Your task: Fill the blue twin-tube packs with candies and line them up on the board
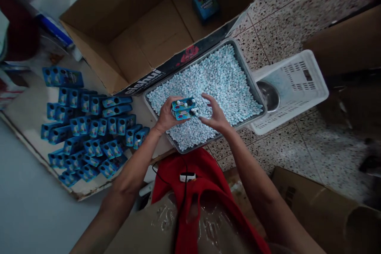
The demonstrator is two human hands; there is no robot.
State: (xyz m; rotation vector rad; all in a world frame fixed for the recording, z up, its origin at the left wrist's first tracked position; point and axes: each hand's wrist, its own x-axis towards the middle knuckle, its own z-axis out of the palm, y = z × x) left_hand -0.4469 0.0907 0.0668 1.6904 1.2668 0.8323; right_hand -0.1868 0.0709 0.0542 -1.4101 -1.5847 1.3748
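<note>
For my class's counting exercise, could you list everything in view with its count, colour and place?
Table: one, pale, left
Tray: one, grey, centre
Pellets: uncountable, white and pale blue, in the tray
Carton: one, brown inside, beyond the tray
Boxed container: one, blue, in the carton
Grouped containers: many, blue, on the table
Held containers: two, blue, above the tray
Basket: one, white, right of the tray
Bowl: one, silvery, by the basket
Floor: one, speckled, right
Lower-right box: one, brown
Upper-left clutter: count unclear, mixed colours
Garment: one, red, on the person
Left hand: one, bare, gripping the held containers
Right hand: one, bare, open beside them
</note>
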